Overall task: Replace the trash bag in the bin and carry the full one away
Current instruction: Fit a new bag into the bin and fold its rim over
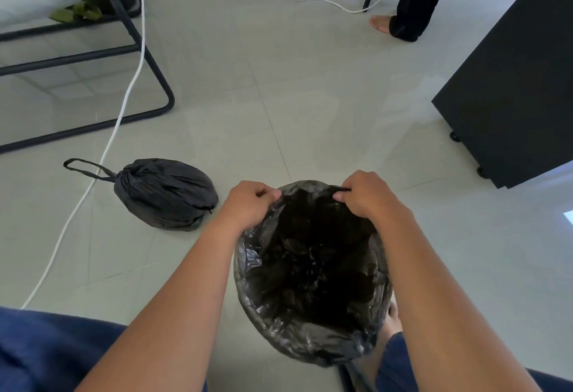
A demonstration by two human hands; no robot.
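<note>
I have both hands on the far edge of the fresh black crinkled plastic liner (310,267), which already sits in the round bin and hides the bin itself almost entirely. My left hand (248,205) pinches the hem on the far-left side, fingers curled round the film; my right hand (366,196) does the same on the far-right side, gripping what looks like the drawstring band at the lip. The near half of the liner is folded down over the rim; the far arc between my hands is, as I judge it, the part not yet seated.

To finish this step well I would stretch the hem outward and away, then roll it down over the far rim with both hands moving together, so the film goes taut evenly and does not slip back inside. Gentle tension only: thin film like this probably tears if one side is yanked.

The full tied black plastic trash bag (166,194) lies on the pale tiled floor (294,81) to the left of the bin, apart from it, its looped handle stretched toward a white cable (124,103). That bag has yet to be carried off.
</note>
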